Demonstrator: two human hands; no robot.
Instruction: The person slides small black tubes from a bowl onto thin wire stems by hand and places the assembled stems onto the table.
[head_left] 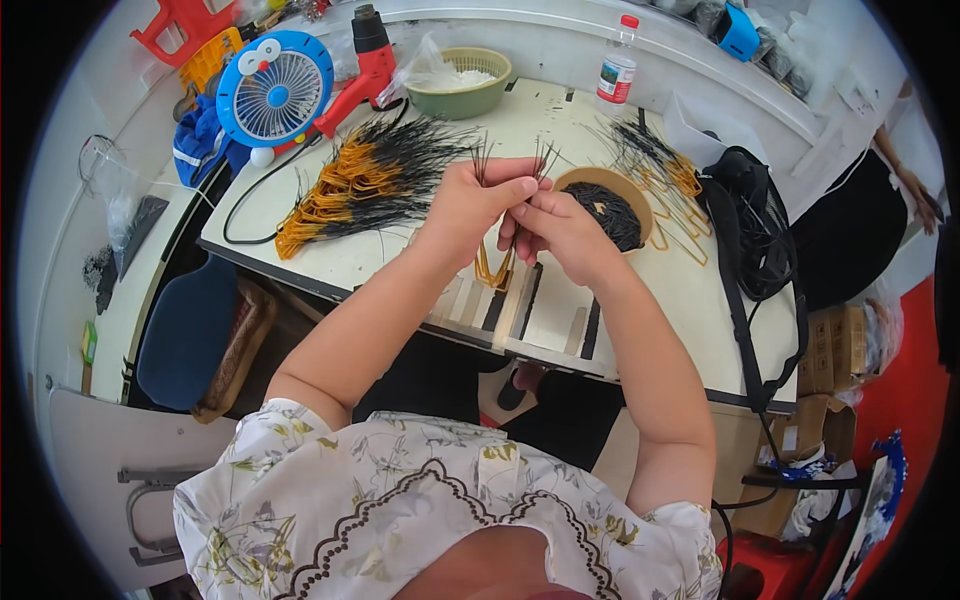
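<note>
Both my hands are raised over the near middle of the table, close together. My left hand (470, 208) is closed around a small bunch of thin wires (490, 268), with yellow loops hanging below and black ends sticking up. Beside it, my right hand (560, 228) pinches at the same bunch, black ends rising above its fingers. The fingers hide the middle of the wires. Just right of my hands stands a tan bowl (638, 195) of short black tube pieces (612, 222). A large pile of yellow-and-black wires (350, 190) lies to the left.
More loose wires (675, 190) lie right of the bowl, near a black strap and cables (750, 230). Along the back are a blue fan (275, 90), a red heat gun (365, 80), a green basket (460, 100) and a bottle (616, 70). Another person's arm (905, 175) shows far right.
</note>
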